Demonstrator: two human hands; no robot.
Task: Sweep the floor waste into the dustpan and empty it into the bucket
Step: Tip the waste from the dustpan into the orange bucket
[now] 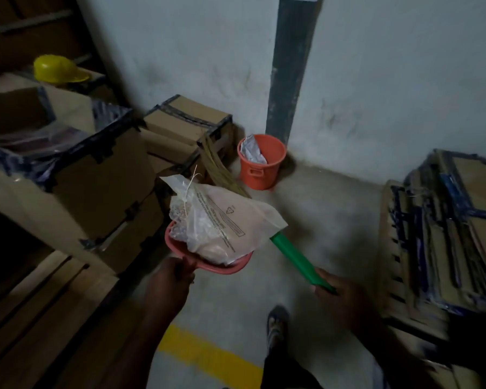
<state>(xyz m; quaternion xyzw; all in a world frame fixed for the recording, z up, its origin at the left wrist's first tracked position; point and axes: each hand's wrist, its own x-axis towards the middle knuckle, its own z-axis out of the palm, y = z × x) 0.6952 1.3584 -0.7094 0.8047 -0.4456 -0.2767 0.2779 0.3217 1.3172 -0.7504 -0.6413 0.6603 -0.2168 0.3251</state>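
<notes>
My left hand (177, 272) grips the near end of a red dustpan (225, 267) held up in the air. A heap of crumpled clear plastic bags (222, 220) lies on the pan and hangs over its rim. My right hand (338, 293) grips the green handle (295, 259) of a broom. The broom's straw bristles (219, 167) stick out beyond the bags toward the boxes. An orange bucket (260, 162) stands on the floor at the wall, beyond the dustpan, with crumpled white waste inside.
Stacked cardboard boxes (76, 169) fill the left side, with a yellow hard hat (58, 68) on top. Flattened cartons (449, 237) lie at the right. A yellow floor line (208, 357) and my foot (277, 324) are below. Bare concrete floor (320, 209) leads to the bucket.
</notes>
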